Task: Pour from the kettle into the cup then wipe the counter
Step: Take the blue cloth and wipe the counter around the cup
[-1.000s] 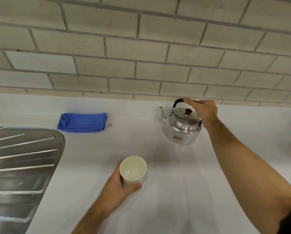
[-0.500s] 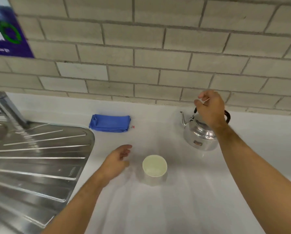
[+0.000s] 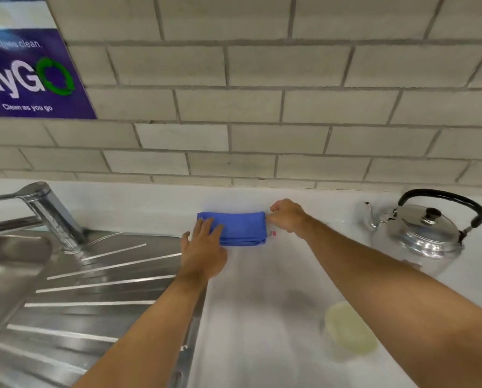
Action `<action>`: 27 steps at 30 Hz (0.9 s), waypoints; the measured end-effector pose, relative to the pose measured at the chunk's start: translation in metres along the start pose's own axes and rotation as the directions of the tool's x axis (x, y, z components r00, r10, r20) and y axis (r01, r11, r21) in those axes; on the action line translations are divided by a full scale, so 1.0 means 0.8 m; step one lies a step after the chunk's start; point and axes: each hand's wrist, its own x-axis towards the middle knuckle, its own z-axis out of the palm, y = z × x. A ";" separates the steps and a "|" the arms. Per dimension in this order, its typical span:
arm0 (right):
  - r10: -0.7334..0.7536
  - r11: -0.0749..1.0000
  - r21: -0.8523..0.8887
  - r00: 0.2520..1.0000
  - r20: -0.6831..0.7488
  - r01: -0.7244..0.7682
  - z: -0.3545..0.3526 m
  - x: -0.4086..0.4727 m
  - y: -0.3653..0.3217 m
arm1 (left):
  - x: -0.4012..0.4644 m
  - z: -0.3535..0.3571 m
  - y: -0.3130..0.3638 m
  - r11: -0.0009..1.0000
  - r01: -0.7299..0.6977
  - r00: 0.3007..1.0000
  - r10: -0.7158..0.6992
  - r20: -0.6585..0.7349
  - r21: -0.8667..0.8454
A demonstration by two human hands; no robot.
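A folded blue cloth [image 3: 241, 228] lies on the white counter [image 3: 262, 317] near the back wall. My left hand [image 3: 205, 247] rests flat with its fingers spread on the cloth's left end. My right hand [image 3: 288, 217] pinches the cloth's right edge between thumb and fingers. The shiny metal kettle [image 3: 421, 231] with a black handle stands upright on the counter at the right, free of both hands. The pale cup [image 3: 349, 331] stands on the counter under my right forearm, blurred and partly hidden.
A steel sink drainboard [image 3: 80, 303] fills the left side, with a chrome tap [image 3: 49, 214] behind it. A brick wall runs along the back, bearing a purple poster [image 3: 30, 74] at the upper left.
My right hand let go of the kettle handle and moved left to the cloth's right edge. My left hand moved from beside the cup up onto the cloth. The view shifted left.
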 end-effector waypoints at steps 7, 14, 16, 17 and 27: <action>0.039 0.993 -0.109 0.998 -0.047 -0.044 0.041 0.041 -0.007 | 0.016 0.015 -0.028 0.981 -0.028 1.000 0.027 0.005 0.192; -0.253 0.943 -0.276 0.940 -0.227 0.187 0.052 0.038 -0.014 | 0.018 0.017 -0.032 0.984 -0.023 0.999 0.029 -0.029 0.179; -0.317 0.948 -0.095 0.930 -0.186 0.304 0.047 0.029 -0.021 | 0.022 0.010 -0.028 0.998 0.020 0.997 -0.015 -0.072 0.067; -0.342 0.938 0.011 0.927 -0.155 0.347 0.041 0.021 -0.027 | 0.026 0.003 -0.025 0.999 0.038 0.993 -0.040 -0.111 -0.020; -0.595 0.760 0.387 0.799 0.089 0.523 -0.063 -0.098 -0.065 | -0.014 -0.125 0.004 0.495 -0.051 0.955 0.279 0.104 -0.867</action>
